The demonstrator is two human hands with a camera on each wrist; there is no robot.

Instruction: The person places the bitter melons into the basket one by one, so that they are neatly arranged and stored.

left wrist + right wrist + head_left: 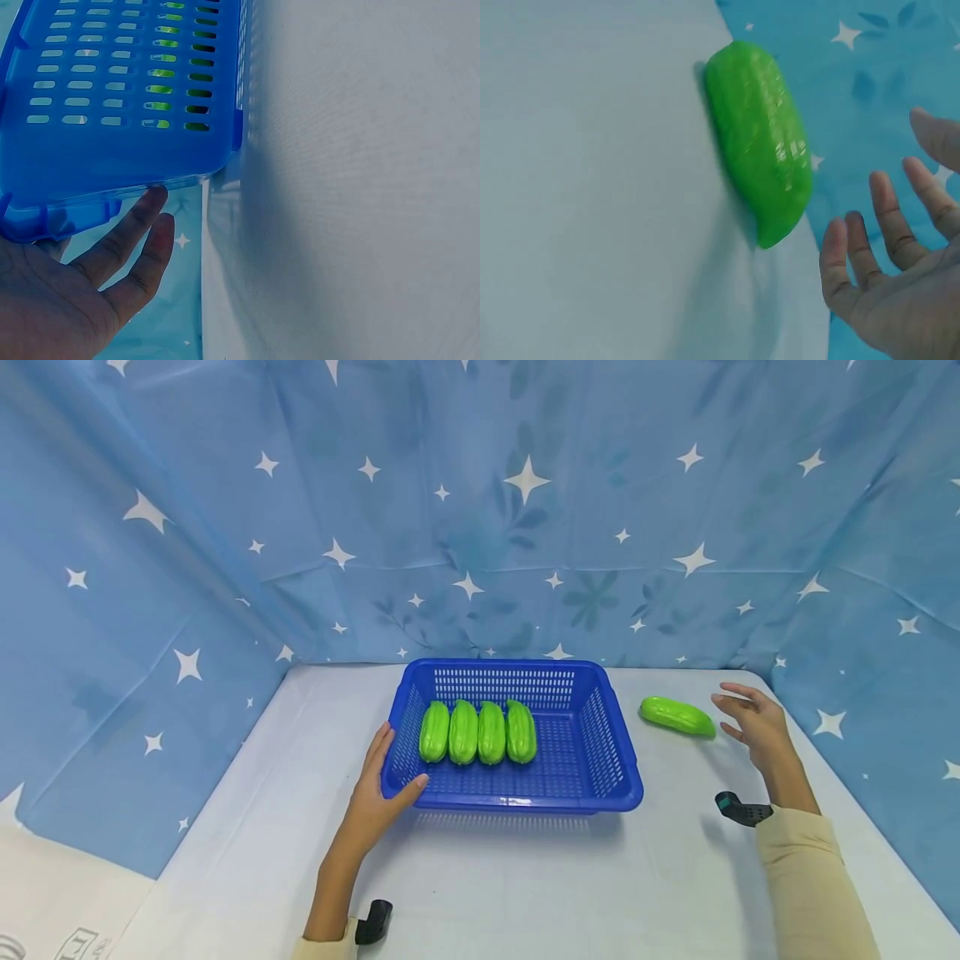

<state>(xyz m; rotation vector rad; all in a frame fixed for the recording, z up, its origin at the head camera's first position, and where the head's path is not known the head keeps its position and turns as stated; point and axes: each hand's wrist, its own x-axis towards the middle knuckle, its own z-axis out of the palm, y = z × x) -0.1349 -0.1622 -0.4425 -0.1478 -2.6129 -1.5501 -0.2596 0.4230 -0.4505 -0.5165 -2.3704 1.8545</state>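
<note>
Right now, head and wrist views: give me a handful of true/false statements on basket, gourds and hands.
1. Four gourds lie in the basket. True.
2. The right hand grips the loose gourd. False: its fingers are spread and apart from the gourd, which lies on the table.
3. The left hand touches the basket's near left corner. True.
4. The gourds in the basket are piled on each other. False: they lie side by side in one row.
5. The loose gourd lies left of the basket. False: it lies to its right.
</note>
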